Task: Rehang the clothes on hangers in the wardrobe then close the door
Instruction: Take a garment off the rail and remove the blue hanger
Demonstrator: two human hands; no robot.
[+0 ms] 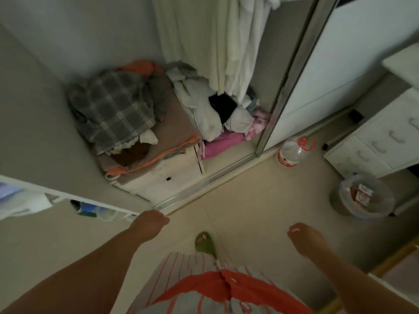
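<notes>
Wardrobe open, sliding door [301, 71] pushed to the right of frame, mirror edge running from top centre down to the floor track [204, 180]. Clothes not yet hung: plaid grey garment [113, 109] heaped at left centre on top of a low drawer unit [163, 180] inside the wardrobe; white and black pile [204, 105] just right of it, pink garments [224, 141] below that, touching the door's bottom edge. White garments [226, 41] hanging at top centre. No loose hanger visible. Left hand [150, 222] at lower centre-left, curled into a loose fist, holding nothing, near the track. Right hand [306, 236] at lower right, fingers loosely bent, empty, well apart from the clothes. Likely step: reach in for the first garment. Best to take the plaid piece off the top, since it lies alone and clear of the other heap; lift by collar or shoulders, shake out, find a hanger up on the rail before anything else. Pink pile to be cleared from the track edge before sliding the door, or it may jam. Dim light; fabric details uncertain.
</notes>
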